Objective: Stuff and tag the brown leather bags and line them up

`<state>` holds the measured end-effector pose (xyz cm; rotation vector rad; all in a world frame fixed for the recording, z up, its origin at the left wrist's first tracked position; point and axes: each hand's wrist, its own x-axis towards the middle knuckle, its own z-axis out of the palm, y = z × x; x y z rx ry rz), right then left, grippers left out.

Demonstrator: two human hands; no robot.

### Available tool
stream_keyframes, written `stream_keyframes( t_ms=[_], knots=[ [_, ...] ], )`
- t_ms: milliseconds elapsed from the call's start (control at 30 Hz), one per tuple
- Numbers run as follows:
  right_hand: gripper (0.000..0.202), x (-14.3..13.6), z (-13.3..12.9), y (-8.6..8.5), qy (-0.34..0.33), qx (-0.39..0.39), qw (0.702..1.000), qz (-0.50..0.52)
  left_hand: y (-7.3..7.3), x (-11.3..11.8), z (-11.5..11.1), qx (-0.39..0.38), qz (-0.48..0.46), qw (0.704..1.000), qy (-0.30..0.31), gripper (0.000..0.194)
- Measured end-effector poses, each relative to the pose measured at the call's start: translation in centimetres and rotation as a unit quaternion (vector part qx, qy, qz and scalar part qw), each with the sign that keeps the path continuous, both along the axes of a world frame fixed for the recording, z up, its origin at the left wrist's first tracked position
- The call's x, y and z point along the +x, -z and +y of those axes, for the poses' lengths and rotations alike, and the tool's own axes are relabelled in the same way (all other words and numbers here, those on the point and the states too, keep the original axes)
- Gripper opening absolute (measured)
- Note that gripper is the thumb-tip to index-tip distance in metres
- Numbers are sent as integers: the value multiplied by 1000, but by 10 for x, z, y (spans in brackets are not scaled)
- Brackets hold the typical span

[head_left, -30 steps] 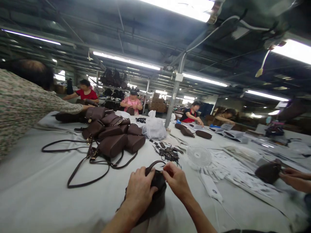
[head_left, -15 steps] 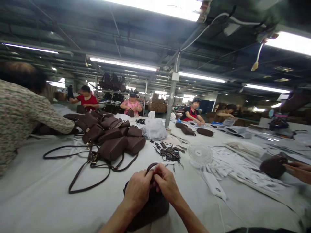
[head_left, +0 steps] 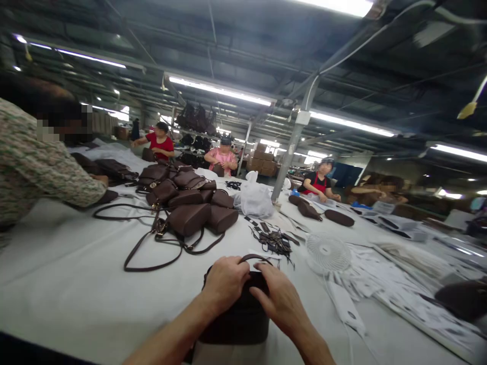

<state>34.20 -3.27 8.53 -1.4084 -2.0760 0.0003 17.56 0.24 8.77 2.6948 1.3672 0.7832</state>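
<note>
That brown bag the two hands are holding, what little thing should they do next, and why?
Probably lift the thin handle clear of the fingers. Both hands, left and right, press on top of the dark brown bag, which stands on the white table, and the handle arches just above them, pinned between the fingers. Freeing it would likely leave the bag's top easier to get at.

bare table (head_left: 68, 284) left, fan (head_left: 328, 252) right

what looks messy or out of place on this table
The small white fan lies flat on its back beside a loose tangle of dark strap pieces. Long straps trail from the heap of brown bags. Nothing looks spilled or damaged.
</note>
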Motion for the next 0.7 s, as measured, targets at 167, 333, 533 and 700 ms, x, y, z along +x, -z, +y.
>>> stream_keyframes(
  t_ms=[167, 333, 533, 700],
  knots=[
    [11, 7, 12, 17, 15, 55, 987, -152, 2, -3, -2, 13, -38, 999, -3, 13],
    [15, 8, 13, 15, 12, 103, 980, -170, 7, -11, -9, 91, -124, 988, 16, 15],
    [22, 3, 22, 0, -24, 124, 967, -219, -17, 0, -5, 94, -79, 992, 14, 17],
    [19, 33, 34, -5, -38, 112, 969, -215, -26, -15, 6, 50, -101, 993, 14, 18]
  ],
)
